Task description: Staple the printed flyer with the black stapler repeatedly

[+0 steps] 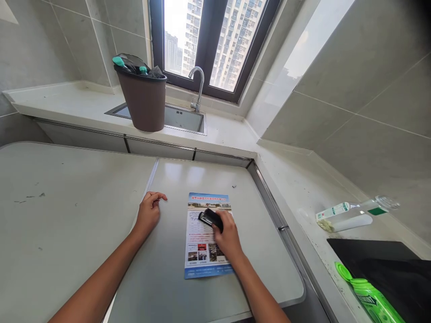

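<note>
here, the right hand grips a black stapler over a flyer.

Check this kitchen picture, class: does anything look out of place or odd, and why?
The brown bin stands on the worktop at the sink's edge; bins usually sit on the floor. The green bottle's cap is flipped open, though no spill shows. Small dark scraps litter the table.

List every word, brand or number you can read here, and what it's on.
No text can be quoted with certainty.
Flyer: red heading, body lines and photo captions, all too blurred.
Green bottle: lettering too blurred to quote.
Clear bottle: label print too small.
</note>
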Available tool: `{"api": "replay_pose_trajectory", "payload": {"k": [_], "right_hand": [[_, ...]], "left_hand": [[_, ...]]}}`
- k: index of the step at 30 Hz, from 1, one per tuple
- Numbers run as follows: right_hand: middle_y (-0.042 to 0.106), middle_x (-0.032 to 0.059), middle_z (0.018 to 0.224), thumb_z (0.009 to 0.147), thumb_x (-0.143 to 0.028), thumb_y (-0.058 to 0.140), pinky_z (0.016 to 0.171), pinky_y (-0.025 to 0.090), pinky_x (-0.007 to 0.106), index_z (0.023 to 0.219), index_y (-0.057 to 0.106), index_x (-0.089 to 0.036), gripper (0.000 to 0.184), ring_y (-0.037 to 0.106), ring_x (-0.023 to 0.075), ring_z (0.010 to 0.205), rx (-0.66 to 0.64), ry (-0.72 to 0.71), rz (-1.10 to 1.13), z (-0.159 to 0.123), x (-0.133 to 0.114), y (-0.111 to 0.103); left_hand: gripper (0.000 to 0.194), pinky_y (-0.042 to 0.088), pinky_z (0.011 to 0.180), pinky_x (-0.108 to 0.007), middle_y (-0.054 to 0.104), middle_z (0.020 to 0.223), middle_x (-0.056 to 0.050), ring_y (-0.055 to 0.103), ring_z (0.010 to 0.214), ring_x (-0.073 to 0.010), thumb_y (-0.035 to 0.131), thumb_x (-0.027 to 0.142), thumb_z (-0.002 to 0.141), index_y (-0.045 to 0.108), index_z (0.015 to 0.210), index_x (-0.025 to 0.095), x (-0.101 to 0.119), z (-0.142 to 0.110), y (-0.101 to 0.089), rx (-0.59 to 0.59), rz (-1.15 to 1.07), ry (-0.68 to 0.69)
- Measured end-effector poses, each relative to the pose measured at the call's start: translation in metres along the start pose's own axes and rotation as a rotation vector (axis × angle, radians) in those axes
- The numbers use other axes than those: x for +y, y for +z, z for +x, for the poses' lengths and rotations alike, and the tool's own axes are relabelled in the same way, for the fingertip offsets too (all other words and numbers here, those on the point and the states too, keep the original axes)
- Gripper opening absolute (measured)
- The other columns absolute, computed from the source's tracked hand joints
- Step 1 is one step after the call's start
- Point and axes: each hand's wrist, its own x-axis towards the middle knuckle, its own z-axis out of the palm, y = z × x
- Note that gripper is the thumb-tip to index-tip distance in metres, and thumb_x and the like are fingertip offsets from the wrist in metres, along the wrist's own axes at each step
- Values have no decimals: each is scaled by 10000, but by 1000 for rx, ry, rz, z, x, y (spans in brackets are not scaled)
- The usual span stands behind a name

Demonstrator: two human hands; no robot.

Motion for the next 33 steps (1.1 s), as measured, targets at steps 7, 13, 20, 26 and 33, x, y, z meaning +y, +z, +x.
{"api": "replay_pose_trajectory", "payload": {"k": [7,13,20,26,33], "right_hand": [[659,85,1160,834,-122,547,956,514,463,1207,591,-230,390,597,290,1097,32,13,-86,-6,58,-49],[662,87,1186,874,-175,549,971,499,470,1209,593,-230,342,596,292,1129,25,32,-95,-11,68,-57],[702,98,1066,926,-453,608,850,507,397,1197,629,-217,360,653,276,982,43,125,6,8,97,-89],[679,70,751,927,-504,501,669,421,341,796,624,-206,349,596,223,671,66,228,-203,26,157,-104],[663,69,806,946,-426,465,696,406,337,822,575,-219,265,592,221,720,75,154,-262,22,164,-96]], "left_hand": [[295,452,752,-334,592,981,-54,583,828,-210,444,144,858,723,869,242,1,0,0,-8,40,-18],[311,461,822,-346,604,989,-55,601,925,-224,424,125,834,712,868,239,-3,0,-1,-23,25,21],[315,478,820,-346,617,938,-48,599,894,-220,422,118,765,704,832,238,-2,1,-2,-15,7,20],[275,502,822,-358,635,908,-54,601,868,-220,425,132,739,677,775,236,-1,2,-4,24,-77,-5],[281,505,812,-348,629,903,-54,611,913,-221,420,122,742,676,777,235,-2,2,-3,7,-90,-7]]}}
